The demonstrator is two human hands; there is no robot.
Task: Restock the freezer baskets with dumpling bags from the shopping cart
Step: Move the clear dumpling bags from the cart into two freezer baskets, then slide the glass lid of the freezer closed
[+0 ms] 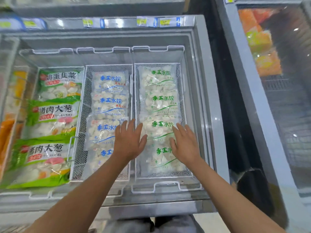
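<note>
flanking green-print dumpling bags [159, 130] in right wire basket [182, 76], left grip [128, 140] and right grip [184, 145] both flat, spread.

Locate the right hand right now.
Head view: right hand lies flat, fingers straight, on the green-print dumpling bags in the rightmost wire basket, just right of the left hand.

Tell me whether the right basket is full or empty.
Full: four green-print bags cover the right basket end to end.
</note>
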